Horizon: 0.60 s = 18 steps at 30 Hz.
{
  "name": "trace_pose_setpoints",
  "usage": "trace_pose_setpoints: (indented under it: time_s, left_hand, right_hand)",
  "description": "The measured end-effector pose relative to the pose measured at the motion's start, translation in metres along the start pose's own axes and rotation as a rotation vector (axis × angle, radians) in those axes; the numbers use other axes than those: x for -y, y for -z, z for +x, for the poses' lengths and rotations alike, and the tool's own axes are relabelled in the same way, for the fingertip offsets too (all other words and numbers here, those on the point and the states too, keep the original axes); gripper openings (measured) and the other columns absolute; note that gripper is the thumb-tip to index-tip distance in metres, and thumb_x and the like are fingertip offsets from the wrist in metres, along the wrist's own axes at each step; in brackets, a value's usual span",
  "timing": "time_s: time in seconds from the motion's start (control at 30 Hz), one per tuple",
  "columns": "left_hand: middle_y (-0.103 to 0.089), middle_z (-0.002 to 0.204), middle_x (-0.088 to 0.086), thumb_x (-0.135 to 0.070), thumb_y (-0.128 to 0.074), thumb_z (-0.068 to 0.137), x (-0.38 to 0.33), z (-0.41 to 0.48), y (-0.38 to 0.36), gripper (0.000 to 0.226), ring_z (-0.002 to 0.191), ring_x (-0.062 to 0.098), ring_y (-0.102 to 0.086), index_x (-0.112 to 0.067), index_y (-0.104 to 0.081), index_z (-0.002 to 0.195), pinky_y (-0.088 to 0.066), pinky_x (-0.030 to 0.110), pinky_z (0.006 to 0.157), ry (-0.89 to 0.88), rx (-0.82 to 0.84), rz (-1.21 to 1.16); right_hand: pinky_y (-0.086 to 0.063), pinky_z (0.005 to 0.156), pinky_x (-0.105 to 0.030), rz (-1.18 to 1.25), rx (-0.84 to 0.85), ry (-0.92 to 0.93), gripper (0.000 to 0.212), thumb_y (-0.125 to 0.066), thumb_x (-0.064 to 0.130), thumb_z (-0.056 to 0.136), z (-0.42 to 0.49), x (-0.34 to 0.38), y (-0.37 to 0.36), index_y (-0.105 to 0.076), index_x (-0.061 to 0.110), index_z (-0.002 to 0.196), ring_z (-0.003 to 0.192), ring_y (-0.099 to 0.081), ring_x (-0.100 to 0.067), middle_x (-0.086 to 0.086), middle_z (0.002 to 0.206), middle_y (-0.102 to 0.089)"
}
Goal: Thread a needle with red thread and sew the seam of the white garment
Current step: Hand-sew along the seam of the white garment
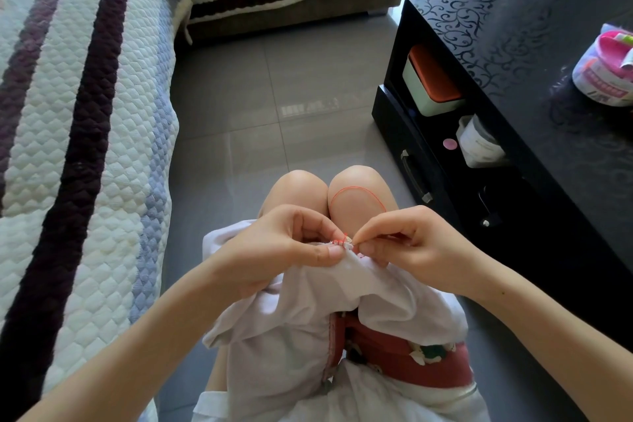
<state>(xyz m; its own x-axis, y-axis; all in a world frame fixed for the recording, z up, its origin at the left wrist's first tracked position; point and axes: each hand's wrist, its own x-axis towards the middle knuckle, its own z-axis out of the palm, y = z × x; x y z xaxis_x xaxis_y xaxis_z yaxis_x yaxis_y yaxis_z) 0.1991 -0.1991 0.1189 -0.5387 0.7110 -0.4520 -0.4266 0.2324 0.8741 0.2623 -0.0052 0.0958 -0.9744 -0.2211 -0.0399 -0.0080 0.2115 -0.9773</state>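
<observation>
The white garment lies bunched over my lap. My left hand pinches its raised seam edge between thumb and fingers. My right hand pinches at the same edge, right beside the left fingertips; the needle is too small to make out. Several red stitches show on the seam between the two hands. From there the red thread runs out in a loop over my right knee.
A quilted striped sofa cover fills the left. A black patterned table stands at the right with a pink-lined sewing box on top and containers on its lower shelf. Grey floor tiles lie ahead of my knees.
</observation>
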Motion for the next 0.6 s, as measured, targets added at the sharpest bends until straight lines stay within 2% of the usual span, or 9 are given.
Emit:
trace_pose_setpoints:
  time_s: [0.13, 0.33, 0.43, 0.5, 0.6]
  left_hand:
    - [-0.073, 0.078, 0.001, -0.008, -0.069, 0.071, -0.0003, 0.0018, -0.0016, 0.010, 0.075, 0.006, -0.067, -0.015, -0.076, 0.071, -0.050, 0.014, 0.070, -0.009, -0.003, 0.001]
    - [-0.073, 0.081, 0.002, -0.010, -0.069, 0.073, 0.0010, 0.0017, -0.0007, 0.009, 0.078, 0.006, -0.067, -0.014, -0.076, 0.073, -0.050, 0.014, 0.072, -0.009, 0.013, -0.001]
    - [-0.073, 0.082, 0.002, -0.013, -0.068, 0.074, 0.0014, 0.0021, -0.0003, 0.009, 0.078, 0.006, -0.066, -0.014, -0.077, 0.075, -0.051, 0.015, 0.074, -0.002, 0.017, -0.002]
    - [-0.073, 0.080, 0.003, -0.013, -0.069, 0.073, 0.0021, 0.0021, -0.0008, 0.008, 0.075, 0.007, -0.066, -0.015, -0.077, 0.074, -0.051, 0.014, 0.073, -0.002, 0.009, -0.007]
    - [-0.072, 0.076, 0.003, -0.013, -0.070, 0.071, 0.0036, 0.0029, -0.0033, 0.006, 0.070, 0.006, -0.065, -0.011, -0.075, 0.075, -0.050, 0.014, 0.068, -0.003, -0.028, -0.008]
  right_hand:
    - [-0.049, 0.063, -0.019, -0.010, 0.002, -0.001, 0.014, -0.064, 0.015, 0.078, 0.0006, 0.0018, 0.0005, -0.073, 0.026, 0.075, 0.064, -0.060, 0.000, 0.008, 0.067, -0.069]
    - [-0.049, 0.064, -0.017, 0.000, 0.012, 0.014, 0.015, -0.064, 0.015, 0.078, 0.0012, 0.0022, 0.0019, -0.072, 0.027, 0.078, 0.064, -0.061, 0.000, 0.008, 0.067, -0.069]
    - [-0.049, 0.063, -0.020, -0.006, 0.016, 0.033, 0.011, -0.067, 0.022, 0.079, 0.0018, 0.0008, 0.0019, -0.074, 0.028, 0.074, 0.063, -0.060, 0.000, 0.009, 0.067, -0.069]
    - [-0.049, 0.062, -0.020, -0.020, 0.012, 0.049, 0.011, -0.065, 0.032, 0.078, 0.0021, 0.0003, 0.0023, -0.074, 0.025, 0.079, 0.062, -0.060, -0.001, 0.012, 0.067, -0.068]
    - [-0.046, 0.062, -0.014, -0.101, 0.025, 0.109, 0.013, -0.062, 0.032, 0.080, 0.0030, 0.0005, 0.0025, -0.071, 0.026, 0.088, 0.061, -0.063, -0.002, 0.021, 0.068, -0.066]
